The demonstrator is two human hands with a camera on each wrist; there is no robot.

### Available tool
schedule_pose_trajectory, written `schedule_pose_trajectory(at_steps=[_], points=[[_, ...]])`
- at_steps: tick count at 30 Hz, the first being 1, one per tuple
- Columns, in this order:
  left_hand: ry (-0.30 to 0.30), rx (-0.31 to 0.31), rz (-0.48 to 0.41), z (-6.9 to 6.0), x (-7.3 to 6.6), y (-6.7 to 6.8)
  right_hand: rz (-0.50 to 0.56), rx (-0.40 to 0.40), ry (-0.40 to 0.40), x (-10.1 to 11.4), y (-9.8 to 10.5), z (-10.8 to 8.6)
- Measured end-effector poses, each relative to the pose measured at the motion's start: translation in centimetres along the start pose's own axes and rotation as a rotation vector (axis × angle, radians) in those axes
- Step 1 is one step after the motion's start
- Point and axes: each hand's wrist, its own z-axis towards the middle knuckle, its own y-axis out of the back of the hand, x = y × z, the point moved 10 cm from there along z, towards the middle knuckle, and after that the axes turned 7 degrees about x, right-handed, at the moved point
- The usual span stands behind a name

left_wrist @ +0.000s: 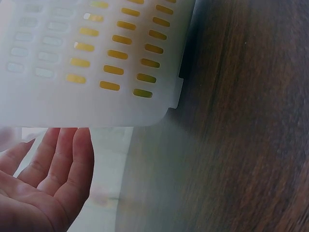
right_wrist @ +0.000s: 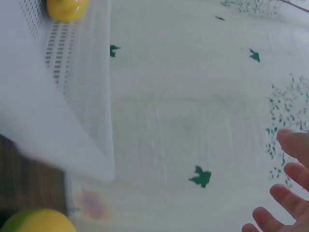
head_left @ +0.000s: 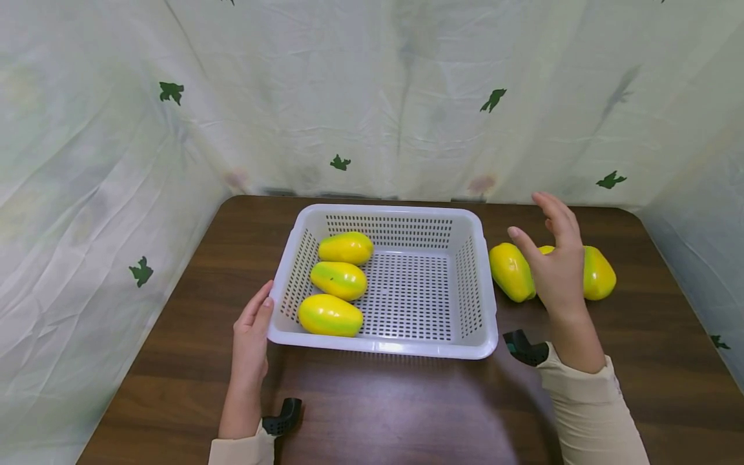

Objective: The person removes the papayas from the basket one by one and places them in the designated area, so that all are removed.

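A white perforated plastic basket (head_left: 380, 349) stands on the table with three yellow-green papayas (head_left: 330, 315) lined up along its left side. My left hand (head_left: 250, 336) touches the basket's left rim. In the left wrist view, the fingers (left_wrist: 82, 154) of that hand reach the rim, where their tips are hidden. Right of the basket, my right hand (head_left: 559, 271) is raised above more papayas (head_left: 511, 272), fingers spread and holding nothing. It partly hides one papaya (head_left: 546, 249) there, while another papaya (head_left: 599, 274) shows beyond its wrist.
The dark wooden table (head_left: 383, 413) has rounded back corners. Pale cloth (head_left: 372, 97) with green leaf shapes hangs behind it and at both sides. A black wrist mount (head_left: 526, 349) sticks out from the right sleeve, another black mount (head_left: 283, 416) from the left.
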Motion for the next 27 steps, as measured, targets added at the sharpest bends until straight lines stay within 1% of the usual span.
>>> schedule_pose_trajectory(at_steps=[2, 3, 7, 10, 13, 16, 22, 27], points=[[0.000, -0.001, -0.002, 0.0, 0.0, 0.0, 0.003, 0.019, 0.009, 1.0, -0.7, 0.1], [-0.002, -0.002, -0.005, 0.0, 0.0, 0.0, 0.007, 0.030, 0.010, 1.1, -1.1, 0.2], [-0.006, -0.006, 0.004, -0.1, 0.1, 0.0, 0.030, 0.087, 0.010, 0.1, -2.9, 0.7], [-0.008, -0.013, 0.007, -0.1, 0.2, 0.1, 0.035, 0.127, 0.044, -0.6, -4.4, 1.3], [-0.011, -0.016, 0.005, -0.1, 0.2, 0.1, 0.043, 0.164, 0.098, 0.0, -5.8, 1.8], [-0.012, -0.011, 0.003, -0.1, 0.1, 0.1, 0.046, 0.208, 0.128, 0.5, -7.3, 2.2], [-0.015, -0.003, -0.008, -0.1, -0.1, 0.0, 0.007, 0.316, 0.133, 0.6, -10.5, 2.8], [-0.014, -0.003, -0.017, -0.1, -0.1, 0.0, -0.024, 0.389, 0.127, 0.4, -12.9, 3.0]])
